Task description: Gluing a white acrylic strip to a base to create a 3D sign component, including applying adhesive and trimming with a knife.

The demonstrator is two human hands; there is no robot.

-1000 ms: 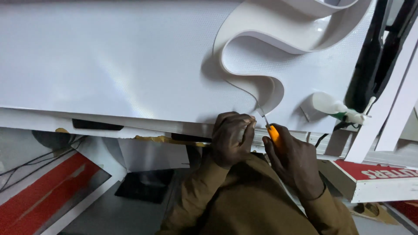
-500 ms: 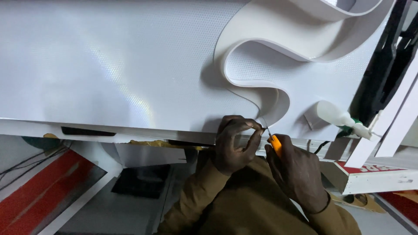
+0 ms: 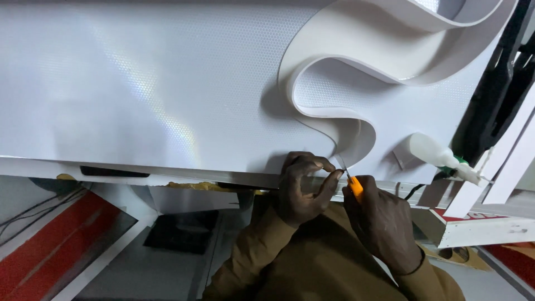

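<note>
At the white panel's (image 3: 139, 95) near edge, the left hand (image 3: 301, 189) pinches the curved white strip's (image 3: 345, 120) end; the right hand (image 3: 382, 220) grips an orange-handled knife (image 3: 354, 187), blade angled upward.

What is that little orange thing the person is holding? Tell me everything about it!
The orange knife is a small cutter that looks like plastic, with a thin metal blade poking out toward the upper left. Most of its handle is hidden inside the right hand. Its tip sits at the bottom edge of the white sheet, by the curvy white strip, close to the left hand's fingers.
</note>
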